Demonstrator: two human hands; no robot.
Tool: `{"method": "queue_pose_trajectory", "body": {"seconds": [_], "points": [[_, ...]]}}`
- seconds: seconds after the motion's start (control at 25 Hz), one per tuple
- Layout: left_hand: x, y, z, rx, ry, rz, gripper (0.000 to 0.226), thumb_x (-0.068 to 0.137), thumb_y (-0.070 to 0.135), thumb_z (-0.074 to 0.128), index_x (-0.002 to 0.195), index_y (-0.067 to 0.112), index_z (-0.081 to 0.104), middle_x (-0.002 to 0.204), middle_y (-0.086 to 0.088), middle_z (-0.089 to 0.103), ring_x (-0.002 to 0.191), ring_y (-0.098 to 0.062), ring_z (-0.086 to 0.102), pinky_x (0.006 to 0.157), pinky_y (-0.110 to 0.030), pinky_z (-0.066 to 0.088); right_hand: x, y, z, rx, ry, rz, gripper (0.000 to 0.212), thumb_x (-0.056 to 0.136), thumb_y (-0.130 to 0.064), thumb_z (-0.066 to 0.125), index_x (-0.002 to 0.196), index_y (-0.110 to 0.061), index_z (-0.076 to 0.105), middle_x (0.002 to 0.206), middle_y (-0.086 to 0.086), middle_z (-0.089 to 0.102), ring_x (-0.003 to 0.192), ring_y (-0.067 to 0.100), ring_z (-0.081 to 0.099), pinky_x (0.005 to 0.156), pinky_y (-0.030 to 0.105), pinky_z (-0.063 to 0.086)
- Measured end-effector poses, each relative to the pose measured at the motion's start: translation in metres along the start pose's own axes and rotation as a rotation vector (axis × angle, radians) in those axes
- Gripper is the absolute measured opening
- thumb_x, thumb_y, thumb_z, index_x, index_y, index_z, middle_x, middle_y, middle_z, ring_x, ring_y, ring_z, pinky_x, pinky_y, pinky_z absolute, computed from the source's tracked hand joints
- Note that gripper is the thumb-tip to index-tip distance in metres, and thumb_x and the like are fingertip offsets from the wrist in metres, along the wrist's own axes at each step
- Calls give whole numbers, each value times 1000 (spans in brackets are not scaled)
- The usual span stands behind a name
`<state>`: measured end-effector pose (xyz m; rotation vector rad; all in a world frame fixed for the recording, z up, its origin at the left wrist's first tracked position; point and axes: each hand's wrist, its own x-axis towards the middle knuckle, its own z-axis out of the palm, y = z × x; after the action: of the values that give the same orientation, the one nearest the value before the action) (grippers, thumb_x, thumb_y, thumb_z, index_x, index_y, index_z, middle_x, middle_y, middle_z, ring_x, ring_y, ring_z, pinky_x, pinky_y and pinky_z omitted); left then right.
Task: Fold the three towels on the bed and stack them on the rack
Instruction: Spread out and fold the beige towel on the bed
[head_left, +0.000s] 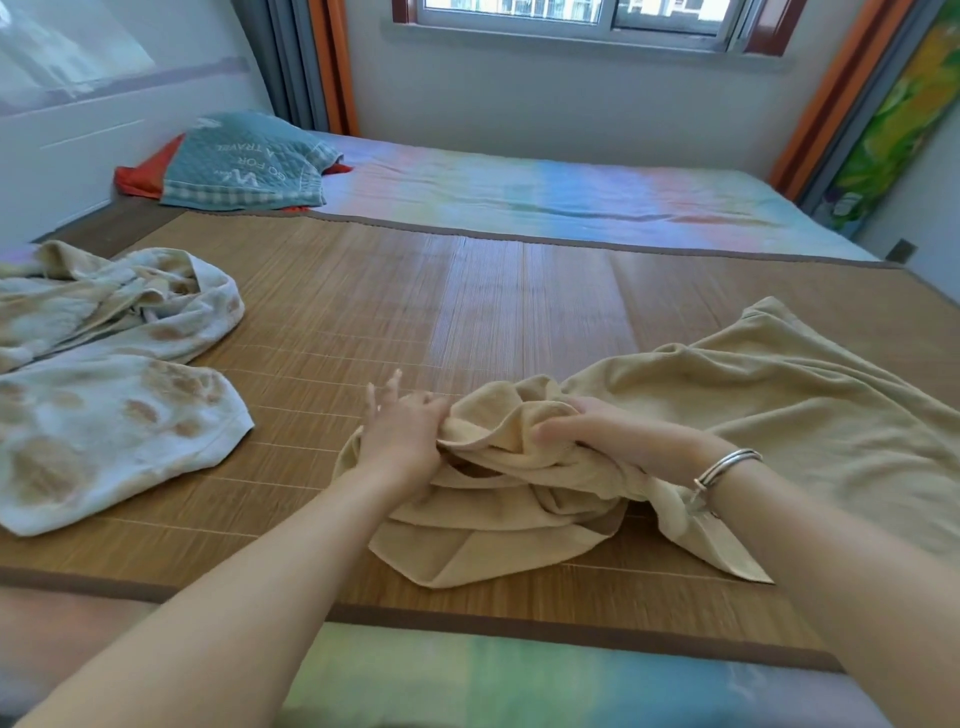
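Soft daylight from the window (582, 15) — mat (519, 291) glares; edges warped, blurry.

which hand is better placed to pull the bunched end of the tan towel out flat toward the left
Left. The left hand sits at the tan towel's crumpled left end, bare bamboo mat beyond it. The right hand grips folds nearer the middle, better for anchoring.
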<state>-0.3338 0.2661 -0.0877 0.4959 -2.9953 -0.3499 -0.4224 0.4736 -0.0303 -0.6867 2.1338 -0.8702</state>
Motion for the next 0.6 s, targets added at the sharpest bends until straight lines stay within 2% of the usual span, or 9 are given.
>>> {"method": "queue_pose_trajectory", "body": {"seconds": [0.04,0.08,0.12,0.2,0.28,0.36,0.44,0.52,0.6], "points": [[-2,-1,-4,-43,24,-11,26,87,8,45,104,25,53,121,-1,60,133,-29,39,119,-52,2,-4,2,-2,-185,9,44,78,66,-53,74,134,-31,43,122,-14,54,111,9,55,97,32,44],[-6,-3,-12,-146,57,-13,15,86,9,46,93,22,50,95,0,65,112,-28,55,117,-50,13,-8,4,-1,-368,23,81,99,62,-54,75,144,-33,24,126,-12,52,114,13,53,99,34,45],[-10,-5,-19,-273,67,-2,11,85,12,49,83,21,45,78,1,60,90,-27,60,108,-48,30,-11,4,3,-534,50,90,102,64,-49,72,146,-33,14,124,-9,54,111,17,55,96,36,47],[-16,-9,-33,-501,4,33,21,83,22,60,75,23,41,69,5,55,72,-23,57,73,-41,46,-10,2,9,-766,147,89,61,77,-27,58,131,-22,30,107,-2,60,98,23,60,88,40,52],[-23,-20,-46,-601,-206,34,31,72,41,75,76,28,47,70,11,59,69,-12,59,59,-30,45,-7,-9,12,-863,225,136,19,84,-14,48,98,-22,37,94,2,57,90,27,59,82,38,53],[-24,-35,-54,-439,-495,2,40,57,49,83,84,32,59,79,14,67,78,-7,65,67,-28,54,1,-20,9,-762,266,213,7,88,-13,42,90,-18,45,92,5,58,83,26,57,75,34,51],[-15,-47,-58,-137,-642,-56,40,54,49,81,86,32,65,85,11,70,83,-10,67,75,-31,57,15,-26,-1,-570,266,280,16,90,-12,40,91,-11,55,86,5,58,75,21,55,64,29,46],[4,-49,-66,79,-623,-154,32,68,48,73,89,25,65,86,3,69,79,-15,67,72,-31,56,34,-28,-15,-363,294,314,20,91,-11,38,96,-6,57,82,8,58,71,20,55,59,28,45],[28,-45,-75,8,-518,-338,25,87,31,55,98,10,63,83,-9,70,69,-24,71,68,-35,59,51,-30,-31,-134,382,327,25,93,-11,41,106,-3,60,95,14,65,87,26,62,75,35,53]]}}
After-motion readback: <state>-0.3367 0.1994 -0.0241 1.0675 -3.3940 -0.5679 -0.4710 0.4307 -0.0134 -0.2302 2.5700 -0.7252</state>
